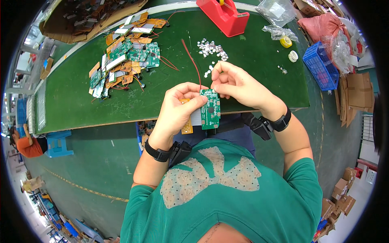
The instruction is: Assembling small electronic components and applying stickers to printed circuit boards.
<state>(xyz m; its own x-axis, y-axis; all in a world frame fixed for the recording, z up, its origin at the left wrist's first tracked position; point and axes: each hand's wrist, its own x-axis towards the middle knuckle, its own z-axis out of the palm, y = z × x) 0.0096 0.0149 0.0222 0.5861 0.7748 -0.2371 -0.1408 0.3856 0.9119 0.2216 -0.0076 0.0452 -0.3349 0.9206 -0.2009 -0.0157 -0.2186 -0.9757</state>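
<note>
While left hand (178, 107) gripped green circuit board (210, 109) by its edge above tabletop (81, 101) rim, right hand (235, 83) fingers were pinched narrow at board's top. Best: steady board, press small and square; red wire (192, 60) kept clear.

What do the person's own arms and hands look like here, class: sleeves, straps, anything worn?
Both forearms are bare below short teal-green sleeves. The left hand and right hand wear no gloves. Each wrist has a black strap with a black boxy device clipped on.
</note>
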